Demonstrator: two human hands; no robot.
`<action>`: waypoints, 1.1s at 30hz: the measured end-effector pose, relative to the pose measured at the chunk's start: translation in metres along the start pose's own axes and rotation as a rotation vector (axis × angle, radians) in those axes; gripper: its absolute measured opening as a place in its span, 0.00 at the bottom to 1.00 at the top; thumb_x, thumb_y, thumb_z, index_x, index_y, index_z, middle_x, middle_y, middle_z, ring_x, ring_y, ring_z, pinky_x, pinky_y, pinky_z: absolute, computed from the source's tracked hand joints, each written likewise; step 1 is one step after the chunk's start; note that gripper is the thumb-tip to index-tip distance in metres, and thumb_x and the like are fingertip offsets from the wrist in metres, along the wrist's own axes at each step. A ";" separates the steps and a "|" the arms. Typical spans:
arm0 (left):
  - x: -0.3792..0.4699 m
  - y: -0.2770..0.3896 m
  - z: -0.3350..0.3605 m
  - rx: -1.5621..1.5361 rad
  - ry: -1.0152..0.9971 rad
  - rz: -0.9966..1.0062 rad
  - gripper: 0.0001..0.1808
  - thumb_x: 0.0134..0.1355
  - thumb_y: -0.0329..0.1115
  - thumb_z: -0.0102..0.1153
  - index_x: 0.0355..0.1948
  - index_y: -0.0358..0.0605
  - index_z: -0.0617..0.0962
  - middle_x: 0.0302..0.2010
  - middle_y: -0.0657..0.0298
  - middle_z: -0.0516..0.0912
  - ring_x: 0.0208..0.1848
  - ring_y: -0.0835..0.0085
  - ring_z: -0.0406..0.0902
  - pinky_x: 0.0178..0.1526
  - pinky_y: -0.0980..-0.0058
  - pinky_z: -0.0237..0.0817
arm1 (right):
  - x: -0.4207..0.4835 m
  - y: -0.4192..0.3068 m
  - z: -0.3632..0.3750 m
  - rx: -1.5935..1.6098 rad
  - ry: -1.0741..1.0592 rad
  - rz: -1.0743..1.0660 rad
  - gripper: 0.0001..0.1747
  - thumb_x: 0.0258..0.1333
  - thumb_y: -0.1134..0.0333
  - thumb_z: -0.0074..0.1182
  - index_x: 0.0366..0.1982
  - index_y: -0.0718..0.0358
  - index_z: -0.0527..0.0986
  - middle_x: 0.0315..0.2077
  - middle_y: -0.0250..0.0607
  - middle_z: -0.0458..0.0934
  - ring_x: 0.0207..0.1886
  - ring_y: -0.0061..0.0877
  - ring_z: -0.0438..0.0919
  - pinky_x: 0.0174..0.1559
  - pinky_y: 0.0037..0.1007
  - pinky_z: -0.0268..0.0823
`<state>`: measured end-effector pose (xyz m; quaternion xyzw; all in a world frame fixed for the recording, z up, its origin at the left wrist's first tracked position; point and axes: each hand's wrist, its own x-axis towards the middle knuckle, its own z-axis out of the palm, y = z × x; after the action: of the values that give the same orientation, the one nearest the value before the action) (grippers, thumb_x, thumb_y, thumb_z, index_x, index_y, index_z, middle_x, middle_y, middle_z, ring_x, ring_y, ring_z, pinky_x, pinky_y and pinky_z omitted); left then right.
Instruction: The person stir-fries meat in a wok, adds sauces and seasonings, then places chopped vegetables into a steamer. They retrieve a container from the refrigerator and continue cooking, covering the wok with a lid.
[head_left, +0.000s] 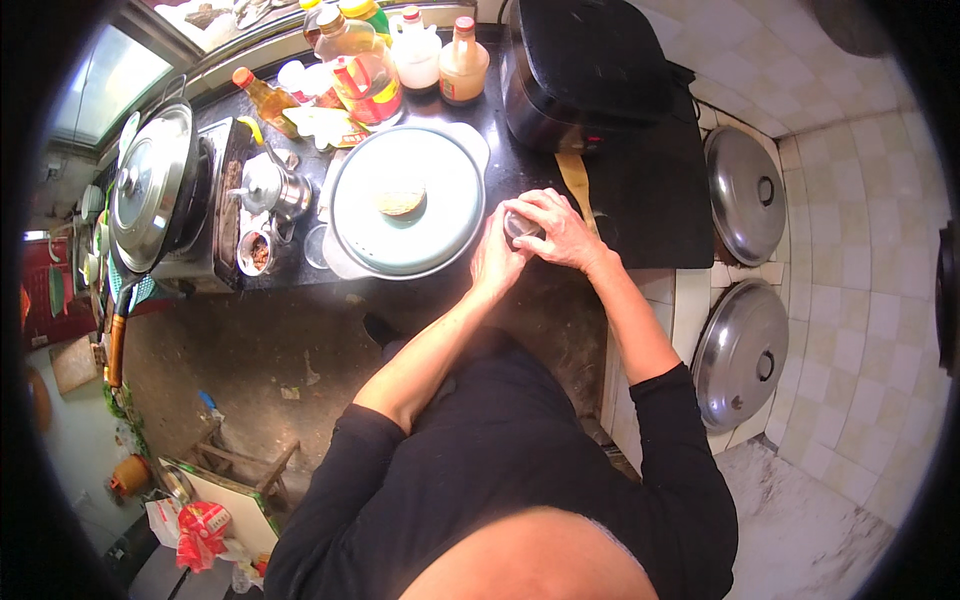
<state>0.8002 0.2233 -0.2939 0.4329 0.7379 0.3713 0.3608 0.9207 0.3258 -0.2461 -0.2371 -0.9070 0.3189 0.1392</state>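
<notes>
Both hands are at the counter's front edge, around a small clear jar (519, 227) with what looks like a dark lid or contents. My left hand (497, 253) wraps its left side. Across its top and right side lie the fingers of my right hand (559, 229). Just left of the hands sits a large pot with a pale blue-green lid (450, 195). A wooden spatula (574, 180) lies beyond my right hand, beside a black rice cooker (585, 75).
Left of the pot are a steel lidded pot (289, 191), a cup with dark red contents (256, 253) and a stove carrying a covered wok (150, 187). Bottles, including a big plastic one (360, 67), stand behind. Two large metal lids (746, 196) cover the right-hand range. A wooden stool (247, 461) stands on the floor.
</notes>
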 end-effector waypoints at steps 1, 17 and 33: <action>0.003 0.000 -0.001 -0.020 -0.029 0.000 0.40 0.57 0.37 0.66 0.69 0.51 0.62 0.65 0.53 0.69 0.64 0.53 0.72 0.60 0.57 0.67 | 0.001 0.002 -0.002 -0.012 -0.030 0.020 0.32 0.44 0.64 0.67 0.55 0.58 0.76 0.53 0.45 0.75 0.59 0.40 0.71 0.63 0.42 0.62; -0.016 0.051 -0.032 0.030 0.321 0.675 0.25 0.49 0.32 0.67 0.48 0.34 0.77 0.40 0.49 0.79 0.42 0.49 0.77 0.46 0.57 0.68 | -0.023 -0.104 -0.019 0.191 0.354 0.509 0.41 0.63 0.48 0.56 0.66 0.70 0.60 0.60 0.61 0.67 0.62 0.50 0.69 0.62 0.39 0.63; -0.034 0.099 -0.069 -0.159 0.082 0.663 0.31 0.47 0.32 0.69 0.54 0.38 0.73 0.42 0.50 0.78 0.44 0.51 0.78 0.47 0.58 0.69 | -0.011 -0.139 -0.096 -0.014 0.293 0.109 0.40 0.58 0.50 0.58 0.66 0.64 0.65 0.67 0.53 0.63 0.69 0.46 0.63 0.69 0.43 0.55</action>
<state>0.7900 0.2109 -0.1699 0.6046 0.5395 0.5418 0.2232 0.9214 0.2741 -0.0844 -0.3310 -0.8650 0.2819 0.2507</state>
